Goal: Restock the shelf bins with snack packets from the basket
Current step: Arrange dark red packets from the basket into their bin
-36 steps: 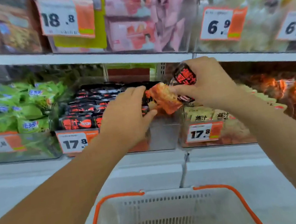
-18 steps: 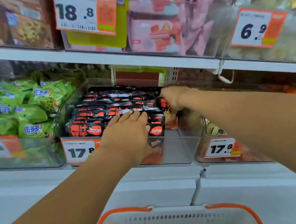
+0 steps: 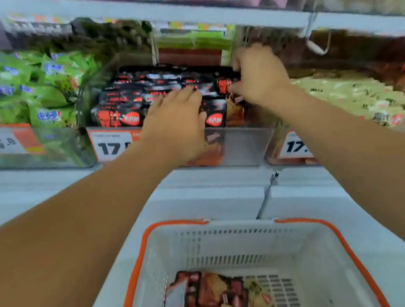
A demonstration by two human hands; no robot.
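Left hand (image 3: 177,120) lies flat, fingers straight, on the black packets (image 3: 134,97) in the bin (image 3: 245,144); right hand (image 3: 259,72), at two o'clock of it, seemingly pinches one packet.

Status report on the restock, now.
Left hand flat on the black packets in the middle bin. Right hand pinching a packet at the bin's right side. Basket holds more packets. Nothing in the way.

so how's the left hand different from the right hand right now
The left hand lies flat, fingers straight, pressing on the black packets near the bin's front. The right hand has curled fingers pinching a packet at the row's right end, further back. Both are in the same black-packet bin, above the basket.
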